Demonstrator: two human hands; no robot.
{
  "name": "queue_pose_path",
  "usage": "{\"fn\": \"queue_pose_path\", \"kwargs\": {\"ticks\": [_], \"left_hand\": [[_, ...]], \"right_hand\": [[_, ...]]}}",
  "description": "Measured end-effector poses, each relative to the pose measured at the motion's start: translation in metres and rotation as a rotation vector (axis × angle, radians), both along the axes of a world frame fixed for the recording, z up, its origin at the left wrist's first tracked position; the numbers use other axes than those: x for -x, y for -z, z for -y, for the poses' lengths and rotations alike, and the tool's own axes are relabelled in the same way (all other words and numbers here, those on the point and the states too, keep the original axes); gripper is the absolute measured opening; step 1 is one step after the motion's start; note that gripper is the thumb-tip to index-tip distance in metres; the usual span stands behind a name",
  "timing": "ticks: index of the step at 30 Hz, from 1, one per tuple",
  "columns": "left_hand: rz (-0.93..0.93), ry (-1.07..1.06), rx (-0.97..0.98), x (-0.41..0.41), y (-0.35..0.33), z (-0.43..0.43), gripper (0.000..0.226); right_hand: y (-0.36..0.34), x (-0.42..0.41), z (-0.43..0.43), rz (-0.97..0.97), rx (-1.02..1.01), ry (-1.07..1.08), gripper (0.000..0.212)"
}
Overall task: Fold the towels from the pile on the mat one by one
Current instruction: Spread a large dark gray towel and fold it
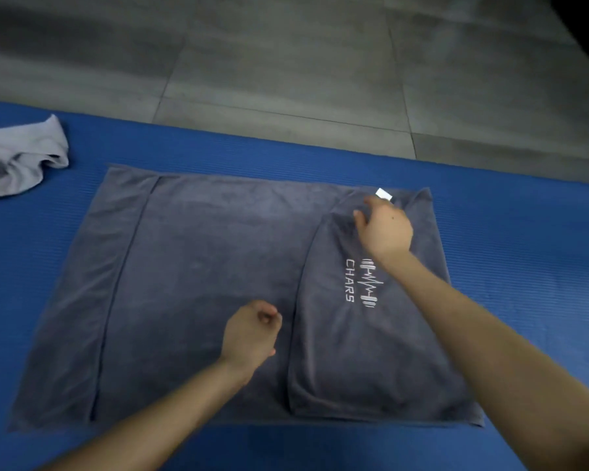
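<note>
A dark grey towel (198, 283) lies spread flat on the blue mat (524, 266). Its right end is folded over onto itself, showing a white "CHARS" logo (359, 283) and a small white tag (384, 194) at the far edge. My right hand (383, 229) pinches the far corner of that folded flap, just below the tag. My left hand (252, 331) hovers over the towel's middle beside the flap's near-left edge, fingers curled into a loose fist, holding nothing that I can see. A crumpled light grey towel (21, 158) lies at the mat's far left.
Grey floor tiles (286, 62) lie beyond the mat's far edge. Bare blue mat shows to the right of the towel and along the near edge.
</note>
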State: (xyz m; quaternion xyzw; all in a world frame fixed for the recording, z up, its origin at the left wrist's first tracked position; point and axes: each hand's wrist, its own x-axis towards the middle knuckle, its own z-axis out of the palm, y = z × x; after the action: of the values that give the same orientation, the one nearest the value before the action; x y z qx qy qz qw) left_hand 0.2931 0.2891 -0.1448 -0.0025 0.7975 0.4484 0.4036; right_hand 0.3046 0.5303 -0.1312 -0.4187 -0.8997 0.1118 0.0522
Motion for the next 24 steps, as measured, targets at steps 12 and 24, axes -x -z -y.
{"fn": "queue_pose_path", "kwargs": {"ticks": [12,24], "left_hand": [[-0.176,0.086,0.014,-0.013,0.017,-0.026,0.016],[-0.340,0.189,0.151,-0.015,0.021,-0.033,0.016]], "right_hand": [[0.018,-0.052,-0.034,-0.242,-0.140,-0.125,0.010],[0.030,-0.107,-0.013,-0.129,-0.172,0.057,0.043]]}}
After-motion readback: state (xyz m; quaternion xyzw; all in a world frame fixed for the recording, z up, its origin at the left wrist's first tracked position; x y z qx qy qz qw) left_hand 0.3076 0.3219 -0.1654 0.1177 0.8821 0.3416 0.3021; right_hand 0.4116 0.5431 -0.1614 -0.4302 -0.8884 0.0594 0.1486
